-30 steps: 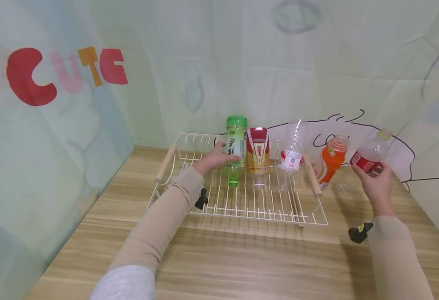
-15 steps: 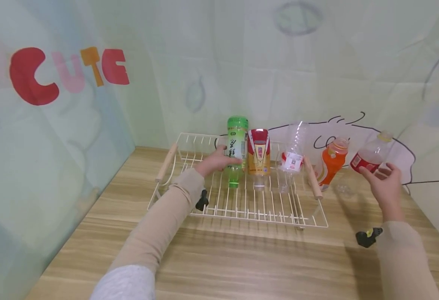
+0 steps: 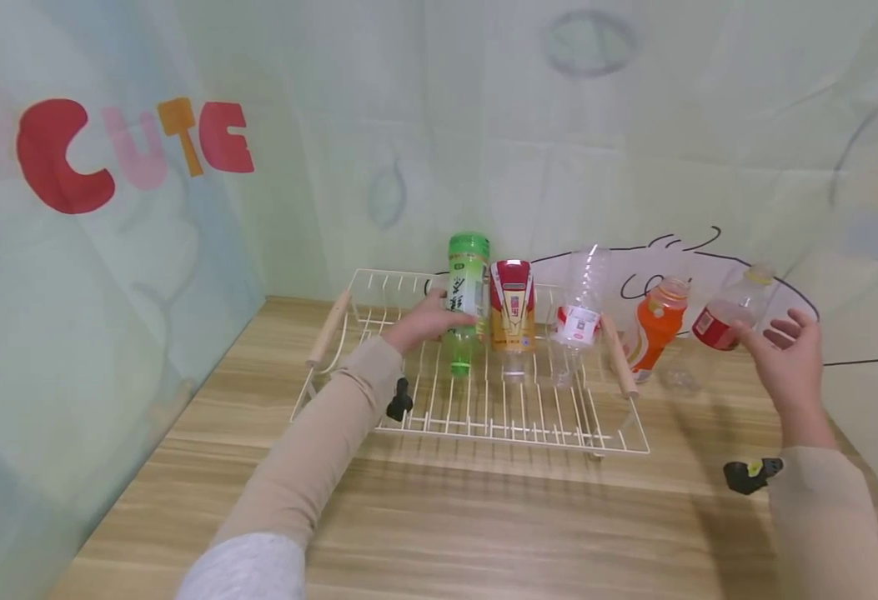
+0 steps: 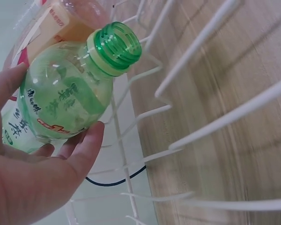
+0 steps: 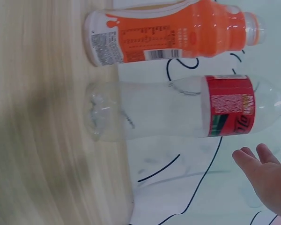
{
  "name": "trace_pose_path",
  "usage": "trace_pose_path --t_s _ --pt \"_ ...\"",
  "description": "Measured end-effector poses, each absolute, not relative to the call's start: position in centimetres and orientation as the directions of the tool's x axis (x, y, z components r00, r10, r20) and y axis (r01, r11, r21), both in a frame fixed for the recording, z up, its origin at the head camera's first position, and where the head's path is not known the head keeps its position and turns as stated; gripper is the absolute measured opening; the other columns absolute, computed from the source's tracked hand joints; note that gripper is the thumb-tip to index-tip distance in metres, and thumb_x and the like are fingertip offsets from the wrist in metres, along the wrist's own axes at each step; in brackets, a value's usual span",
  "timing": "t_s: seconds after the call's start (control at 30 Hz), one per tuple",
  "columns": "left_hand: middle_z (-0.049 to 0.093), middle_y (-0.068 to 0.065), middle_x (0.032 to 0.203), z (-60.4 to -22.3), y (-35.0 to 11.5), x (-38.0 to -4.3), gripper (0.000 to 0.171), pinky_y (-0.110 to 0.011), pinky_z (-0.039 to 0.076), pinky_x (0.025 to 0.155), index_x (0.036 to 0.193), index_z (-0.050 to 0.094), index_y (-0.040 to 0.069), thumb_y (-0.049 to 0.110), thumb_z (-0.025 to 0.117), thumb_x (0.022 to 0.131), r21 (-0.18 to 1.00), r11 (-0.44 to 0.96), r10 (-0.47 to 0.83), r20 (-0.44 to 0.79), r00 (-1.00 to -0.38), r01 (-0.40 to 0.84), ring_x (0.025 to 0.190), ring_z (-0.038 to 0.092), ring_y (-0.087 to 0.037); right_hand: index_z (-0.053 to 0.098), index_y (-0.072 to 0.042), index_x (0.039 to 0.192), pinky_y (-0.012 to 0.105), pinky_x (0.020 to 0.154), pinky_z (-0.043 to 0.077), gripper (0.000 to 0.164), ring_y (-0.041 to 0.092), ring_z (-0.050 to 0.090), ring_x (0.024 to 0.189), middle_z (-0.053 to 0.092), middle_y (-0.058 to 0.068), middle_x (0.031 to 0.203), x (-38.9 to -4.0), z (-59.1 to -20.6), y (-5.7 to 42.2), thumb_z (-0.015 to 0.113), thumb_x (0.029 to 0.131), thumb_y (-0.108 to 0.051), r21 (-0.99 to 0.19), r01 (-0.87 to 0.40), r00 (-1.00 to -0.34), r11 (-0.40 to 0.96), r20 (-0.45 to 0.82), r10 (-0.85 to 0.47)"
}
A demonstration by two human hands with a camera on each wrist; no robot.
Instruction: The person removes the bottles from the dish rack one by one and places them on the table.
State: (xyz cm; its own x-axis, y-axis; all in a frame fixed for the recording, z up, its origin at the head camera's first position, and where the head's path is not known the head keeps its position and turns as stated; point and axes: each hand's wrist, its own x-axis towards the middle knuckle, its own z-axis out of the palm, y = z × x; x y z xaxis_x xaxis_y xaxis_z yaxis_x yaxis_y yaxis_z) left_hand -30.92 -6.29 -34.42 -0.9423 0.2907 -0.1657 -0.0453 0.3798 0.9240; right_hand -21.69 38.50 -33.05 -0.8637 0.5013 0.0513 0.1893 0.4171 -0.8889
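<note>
In the head view my left hand (image 3: 427,321) grips a green plastic bottle (image 3: 467,292), which stands neck down in the white wire dish rack (image 3: 446,429). The left wrist view shows the thumb on one side of the bottle's shoulder and the fingers curled on the other; its mouth has no cap. My right hand (image 3: 791,358) is beside a clear bottle (image 5: 159,110) with a red label. That bottle stands upright on the table, right of the rack. The right wrist view shows my right fingers (image 5: 264,159) spread, with a gap between them and the bottle.
A red and gold bottle (image 3: 512,304) and a clear bottle (image 3: 579,325) with a white and red label also stand neck down in the rack. An orange bottle (image 3: 658,325) is upright beside the rack's right wooden handle (image 3: 619,354). A printed cloth (image 3: 408,125) hangs behind.
My right hand has let go of the red-labelled bottle, its fingers loosening, and shifted to the right. My left hand stays on the green bottle.
</note>
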Motion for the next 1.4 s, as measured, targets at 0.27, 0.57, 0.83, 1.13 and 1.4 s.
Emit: trace_pose_path --t_s 0.27,0.57,0.83,1.13,1.4 --pt "0.05 -0.012 0.131 -33.6 -6.3 -30.9 0.078 -0.045 0.045 0.092 0.147 0.029 0.009 0.023 0.073 0.084 0.924 0.383 0.29 -0.13 -0.948 -0.01 0.111 0.051 -0.027 0.011 -0.025 0.153 0.038 0.115 0.027 0.08 0.018 0.026 0.144 0.027 0.004 0.154 -20.7 -31.4 37.8 0.061 0.092 -0.039 -0.911 0.088 -0.842 0.404 0.149 0.519" --pt "0.048 -0.013 0.133 -31.2 -6.9 -30.5 0.084 -0.044 0.044 0.094 0.15 0.021 0.008 0.027 0.071 0.086 0.927 0.374 0.296 -0.138 -0.945 -0.018 0.114 0.05 -0.028 0.02 -0.029 0.15 0.021 0.11 0.03 0.072 0.008 0.034 0.138 0.039 -0.013 0.138 -19.4 -28.5 36.5 0.063 0.092 -0.031 -0.89 -0.016 -0.825 0.457 0.269 0.496" --pt "0.051 -0.013 0.129 -28.9 -6.9 -29.6 0.075 -0.04 0.048 0.087 0.147 0.026 0.007 0.027 0.068 0.089 0.922 0.387 0.326 -0.132 -0.936 0.004 0.11 0.055 -0.028 0.022 -0.027 0.149 0.019 0.108 0.032 0.069 0.01 0.038 0.137 0.042 -0.003 0.144 -18.6 -27.4 34.8 0.062 0.093 -0.026 -0.824 -0.14 -0.836 0.548 0.395 0.381" --pt "0.053 -0.012 0.132 -26.8 -7.0 -27.9 0.079 -0.044 0.044 0.098 0.15 0.022 0.01 0.025 0.069 0.088 0.924 0.381 0.392 -0.137 -0.91 0.025 0.117 0.054 -0.028 0.026 -0.025 0.149 0.017 0.104 0.036 0.067 0.015 0.041 0.135 0.042 0.004 0.144 -17.9 -25.8 31.7 0.063 0.093 -0.024 -0.765 -0.211 -0.863 0.608 0.438 0.251" --pt "0.054 -0.014 0.126 -26.3 -7.1 -26.6 0.075 -0.044 0.047 0.095 0.148 0.029 0.009 0.022 0.07 0.087 0.909 0.4 0.504 -0.107 -0.857 0.122 0.111 0.056 -0.029 0.031 -0.016 0.146 0.011 0.099 0.038 0.07 0.011 0.046 0.126 0.048 -0.006 0.13 -17.7 -25.7 29.1 0.069 0.088 -0.007 -0.722 -0.402 -0.849 0.562 0.524 0.065"
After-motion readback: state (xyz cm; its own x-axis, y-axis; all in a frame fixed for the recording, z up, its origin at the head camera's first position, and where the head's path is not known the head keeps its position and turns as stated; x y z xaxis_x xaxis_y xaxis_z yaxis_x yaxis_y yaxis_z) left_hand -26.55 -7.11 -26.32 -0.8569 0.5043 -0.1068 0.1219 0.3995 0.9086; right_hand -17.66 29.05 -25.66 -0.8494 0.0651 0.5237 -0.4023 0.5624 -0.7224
